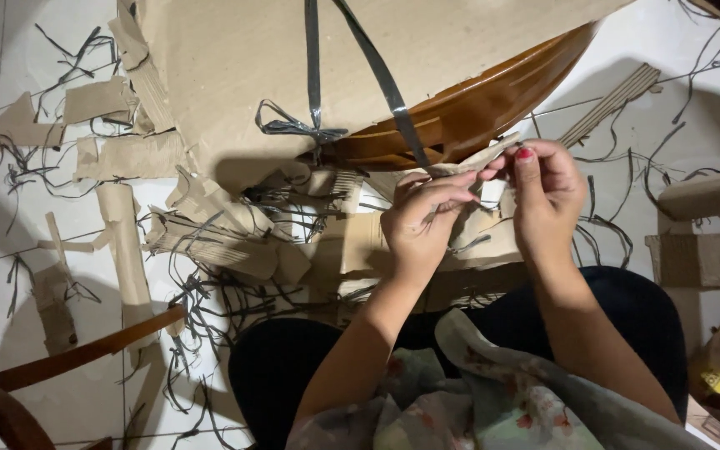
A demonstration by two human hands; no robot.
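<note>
Left hand: the left hand [421,218] is curled, fingertips pinched on the near end of a cardboard strip [478,156]; fingers closed narrow around it.
Right hand: the right hand [547,190] pinches the same strip from the right, thumb and forefinger pressed on it; one red-painted nail shows at the grip.
Held item: thin, pale brown, torn-edged strip, tilted, its far end rising to the right. It sits between both hands, above the person's lap, just in front of the chair rim.
Position: centre-right of the scene, near side of the wrapped furniture.
Wrapped furniture: a glossy brown wooden chair [477,112], partly bared, lies directly beyond the hands; a large sheet of brown cardboard wrapping [243,58] covers its far and left parts.
Straps: dark plastic straps [377,71] cross the wrapping and run down toward the hands; one is knotted at the left of the bared wood.
Obstruction: the strap nearest the hands passes just left of the strip; whether it touches the strip cannot be told.
Floor debris: torn cardboard pieces [127,154] and loose strap shreds [202,308] scattered over the white tiled floor [10,50], thickest left of and below the hands.
Left edge: a curved wooden furniture part [60,362] near the lower left.
Right edge: cardboard-wrapped pieces [706,250] well apart from the hands.
Near side: dark trousers [285,358] and a floral garment [493,400] of the person.
</note>
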